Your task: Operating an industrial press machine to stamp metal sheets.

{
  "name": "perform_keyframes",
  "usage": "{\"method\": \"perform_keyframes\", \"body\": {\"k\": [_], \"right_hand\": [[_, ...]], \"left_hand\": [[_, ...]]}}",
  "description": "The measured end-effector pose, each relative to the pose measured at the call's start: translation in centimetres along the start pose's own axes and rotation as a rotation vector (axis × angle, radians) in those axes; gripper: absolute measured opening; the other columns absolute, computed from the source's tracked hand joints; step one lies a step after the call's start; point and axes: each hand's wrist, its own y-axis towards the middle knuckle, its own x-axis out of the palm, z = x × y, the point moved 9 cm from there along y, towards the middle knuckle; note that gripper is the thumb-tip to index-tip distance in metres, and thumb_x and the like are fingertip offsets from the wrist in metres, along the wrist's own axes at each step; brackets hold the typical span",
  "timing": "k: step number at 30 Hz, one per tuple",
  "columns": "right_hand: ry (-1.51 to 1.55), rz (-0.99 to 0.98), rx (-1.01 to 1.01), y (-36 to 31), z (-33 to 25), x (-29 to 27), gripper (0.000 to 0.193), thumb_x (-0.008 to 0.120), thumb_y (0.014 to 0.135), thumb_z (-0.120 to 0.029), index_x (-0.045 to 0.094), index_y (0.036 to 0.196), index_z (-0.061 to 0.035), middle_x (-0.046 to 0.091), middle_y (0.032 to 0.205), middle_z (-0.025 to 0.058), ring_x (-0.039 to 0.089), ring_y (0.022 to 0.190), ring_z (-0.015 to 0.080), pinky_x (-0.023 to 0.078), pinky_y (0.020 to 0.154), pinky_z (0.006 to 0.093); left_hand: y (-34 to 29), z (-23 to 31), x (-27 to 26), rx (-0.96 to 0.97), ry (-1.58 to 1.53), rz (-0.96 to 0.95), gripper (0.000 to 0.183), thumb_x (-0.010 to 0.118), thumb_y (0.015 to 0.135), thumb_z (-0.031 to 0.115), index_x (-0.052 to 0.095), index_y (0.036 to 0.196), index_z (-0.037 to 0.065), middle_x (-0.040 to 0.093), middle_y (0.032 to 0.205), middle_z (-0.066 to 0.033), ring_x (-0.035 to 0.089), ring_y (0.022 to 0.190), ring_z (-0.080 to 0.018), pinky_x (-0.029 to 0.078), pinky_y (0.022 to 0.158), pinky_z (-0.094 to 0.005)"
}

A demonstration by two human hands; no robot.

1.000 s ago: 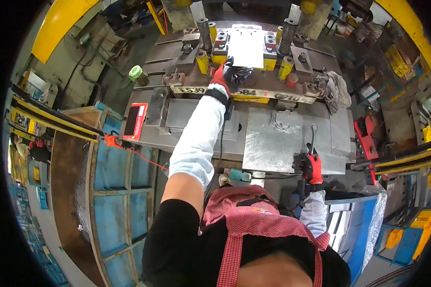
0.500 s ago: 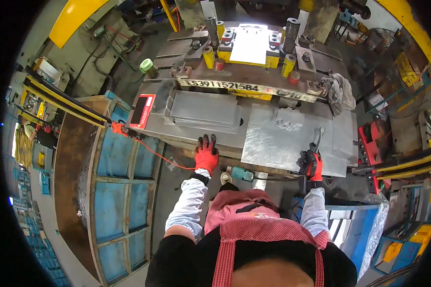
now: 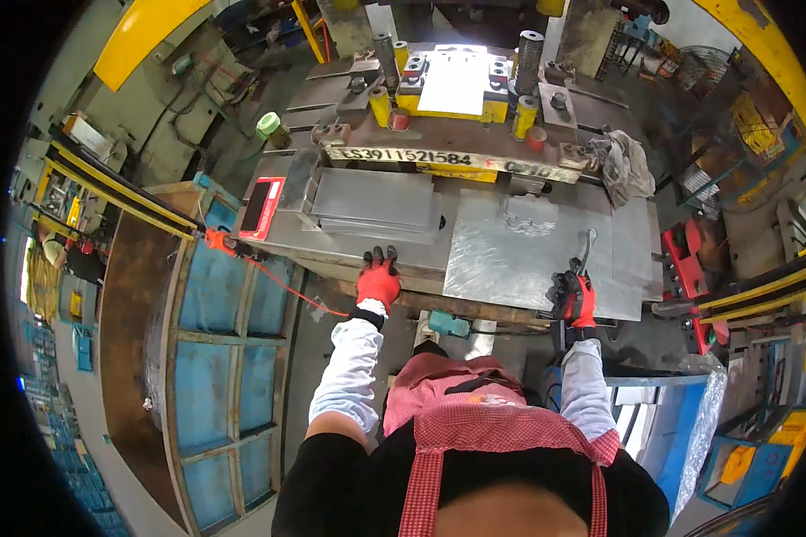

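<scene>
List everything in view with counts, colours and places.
Flat sheet: one, glaring white, on the die
Guide posts: two, dark, flanking the flat sheet
Cylinders: at least three, yellow, around the die
Rag: one, grey, at the die's right end
Phone-like slab: one, black, on a red board, bench left
Stacked sheets: several, grey, bench left
Plate: one, silver, bench right
Small metal pieces: several, silver, on the plate
Ring-ended tool: one, grey, over the plate
Framed panel: one, blue, lower left
Apron: one, red checked, lower centre
Left hand: one, red-black glove, bench's front edge
Right hand: one, red-black glove, holding the tool
</scene>
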Motion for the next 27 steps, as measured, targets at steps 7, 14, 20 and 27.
{"method": "perform_keyframes", "body": {"k": [7, 14, 20, 27], "right_hand": [[-0.077, 0.040, 0.008, 0.3, 0.0, -0.5, 0.031, 0.051, 0.081, -0.014, 0.044, 0.112, -0.0140, 0.052, 0.071, 0.0111, 0.043, 0.048, 0.0158, 0.037, 0.044, 0.0322], [-0.039, 0.086, 0.021, 0.2, 0.3, -1.0, 0.029, 0.057, 0.077, -0.010, 0.047, 0.105, -0.0125, 0.052, 0.069, 0.0091, 0.046, 0.050, 0.0171, 0.038, 0.042, 0.0321], [-0.083, 0.121, 0.009, -0.1, 0.0, -0.8, 0.021, 0.057, 0.078, -0.011, 0.047, 0.096, -0.0103, 0.052, 0.068, 0.0091, 0.047, 0.049, 0.0177, 0.039, 0.042, 0.0326], [-0.134, 0.128, 0.014, 0.0, 0.0, -1.0, 0.018, 0.056, 0.078, -0.012, 0.046, 0.093, -0.0095, 0.051, 0.066, 0.0085, 0.044, 0.045, 0.0159, 0.037, 0.040, 0.0299]], "left_hand": [[0.1, 0.0, 0.0, 0.012, 0.022, -0.012, 0.049, 0.048, 0.080, 0.027, 0.036, 0.127, 0.024, 0.028, 0.137, -0.0098, 0.027, 0.125, -0.0339, 0.033, 0.095, -0.0452], [0.7, -1.0, 1.1, -0.012, 0.002, -0.020, 0.049, 0.050, 0.079, 0.029, 0.038, 0.126, 0.026, 0.028, 0.138, -0.0082, 0.026, 0.126, -0.0322, 0.033, 0.095, -0.0460], [0.8, -1.0, 1.6, 0.040, 0.014, 0.015, 0.052, 0.050, 0.079, 0.030, 0.034, 0.129, 0.027, 0.027, 0.138, -0.0099, 0.027, 0.125, -0.0344, 0.034, 0.093, -0.0466], [1.6, -1.8, 2.9, 0.048, 0.023, 0.021, 0.052, 0.051, 0.078, 0.029, 0.035, 0.128, 0.026, 0.026, 0.138, -0.0100, 0.027, 0.125, -0.0351, 0.034, 0.093, -0.0460]]}}
